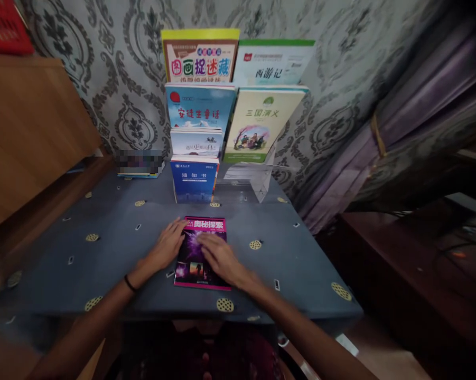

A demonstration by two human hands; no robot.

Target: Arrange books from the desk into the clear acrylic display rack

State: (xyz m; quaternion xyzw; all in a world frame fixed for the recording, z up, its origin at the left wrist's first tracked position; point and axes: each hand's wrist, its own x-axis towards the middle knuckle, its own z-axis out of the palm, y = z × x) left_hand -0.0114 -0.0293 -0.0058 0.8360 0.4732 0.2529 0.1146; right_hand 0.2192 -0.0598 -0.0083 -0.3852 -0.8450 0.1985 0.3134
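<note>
A magazine-like book (pixel 198 253) with a dark purple cover and pink bands lies flat on the table, near its front edge. My left hand (pixel 169 244) rests at the book's upper left edge with its fingers stretched out. Across the right half of the cover lies my right hand (pixel 222 258), palm down and fingers extended, hiding part of the picture. Neither hand grips anything. Behind the book stands a clear tiered rack (pixel 261 184) with books in its tiers, among them a blue book (pixel 195 182) in front and a cream-green book (pixel 261 124) to the right.
The table has a grey-blue patterned cloth (pixel 114 264). A small stack of books (pixel 140 164) sits at its back left corner, partly blurred out. To the left stands a wooden cabinet (pixel 35 132). A purple curtain (pixel 352 153) hangs at the right beside dark furniture (pixel 400 274).
</note>
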